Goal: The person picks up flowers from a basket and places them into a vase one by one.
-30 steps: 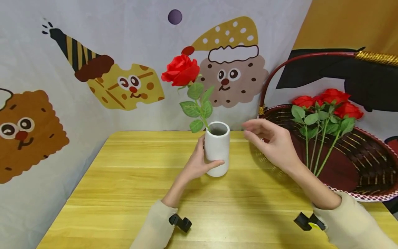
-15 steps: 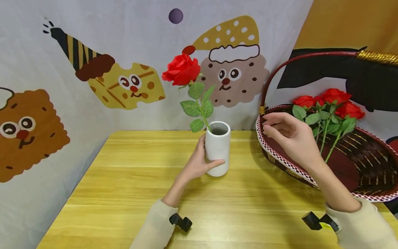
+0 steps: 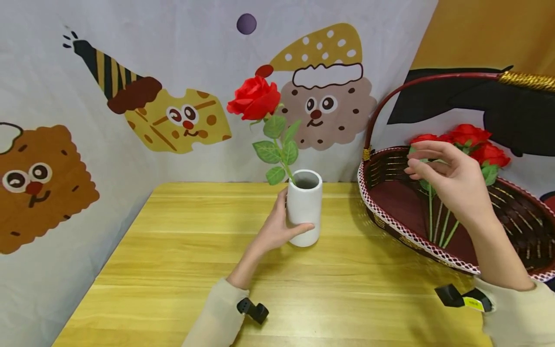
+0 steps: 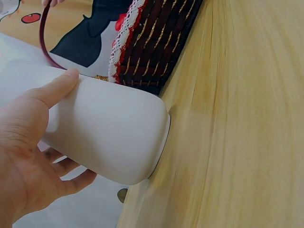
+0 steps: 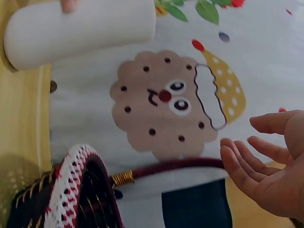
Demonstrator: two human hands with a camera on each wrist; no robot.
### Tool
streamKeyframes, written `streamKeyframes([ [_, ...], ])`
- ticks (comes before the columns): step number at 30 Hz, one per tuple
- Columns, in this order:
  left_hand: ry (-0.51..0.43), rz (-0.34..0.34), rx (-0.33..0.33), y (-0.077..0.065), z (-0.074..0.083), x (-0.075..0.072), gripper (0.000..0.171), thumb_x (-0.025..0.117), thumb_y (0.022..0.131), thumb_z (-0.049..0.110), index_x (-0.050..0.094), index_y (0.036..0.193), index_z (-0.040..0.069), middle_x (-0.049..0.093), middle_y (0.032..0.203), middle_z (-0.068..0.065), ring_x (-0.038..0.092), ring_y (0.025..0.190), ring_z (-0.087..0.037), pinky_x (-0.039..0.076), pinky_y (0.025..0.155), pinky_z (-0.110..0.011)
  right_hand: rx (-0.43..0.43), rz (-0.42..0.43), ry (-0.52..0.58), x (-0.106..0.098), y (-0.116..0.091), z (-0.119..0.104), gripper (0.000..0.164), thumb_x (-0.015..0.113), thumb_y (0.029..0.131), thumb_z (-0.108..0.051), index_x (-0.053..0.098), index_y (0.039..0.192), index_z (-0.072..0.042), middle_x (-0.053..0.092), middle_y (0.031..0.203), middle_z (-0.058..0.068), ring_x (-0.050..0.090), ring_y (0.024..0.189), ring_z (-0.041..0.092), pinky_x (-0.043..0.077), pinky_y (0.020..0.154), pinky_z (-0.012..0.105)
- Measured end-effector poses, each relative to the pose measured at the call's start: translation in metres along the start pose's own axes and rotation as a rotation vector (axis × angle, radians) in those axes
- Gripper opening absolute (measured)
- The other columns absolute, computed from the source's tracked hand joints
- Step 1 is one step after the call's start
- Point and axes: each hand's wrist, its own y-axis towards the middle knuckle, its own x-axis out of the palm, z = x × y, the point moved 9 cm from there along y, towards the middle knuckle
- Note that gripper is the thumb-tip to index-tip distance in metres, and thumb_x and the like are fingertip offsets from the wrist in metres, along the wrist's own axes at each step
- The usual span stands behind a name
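A white cylindrical vase (image 3: pixel 304 207) stands upright on the wooden table. My left hand (image 3: pixel 277 224) grips it from the left, thumb across its front; the left wrist view shows the fingers curled round the vase (image 4: pixel 109 123). One red rose (image 3: pixel 255 99) with green leaves leans left out of the vase's mouth. My right hand (image 3: pixel 455 178) is raised over the basket, fingers loosely bent, holding nothing. Behind it, several red roses (image 3: pixel 469 135) lie in the dark red woven basket (image 3: pixel 416 248); the hand hides part of their leaves and stems.
The basket's tall arched handle (image 3: pixel 438 79) rises at the right, behind the hand. A white-and-red lace edging runs round the basket rim. A cloth with cartoon figures (image 3: pixel 178 120) hangs behind the wooden table (image 3: pixel 182 270).
My right hand has moved right and slightly up, from beside the vase to over the basket in front of the roses. The left hand, vase and single rose have stayed in place.
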Motion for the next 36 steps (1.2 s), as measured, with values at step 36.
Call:
streamKeyframes([
  [36,-0.018,-0.008,-0.015,-0.008,0.037,-0.005,0.103,0.084,0.083,0.008,0.013,0.159,0.004,0.035,0.152,-0.021,0.043,0.134,-0.036,0.036,0.111,-0.053,0.451,0.257,0.015,-0.097,0.001,0.128,0.026,0.066,0.098,-0.032,0.054,0.121,-0.028,0.054,0.086,-0.027,0.061,0.063,-0.010,0.048,0.059,0.007],
])
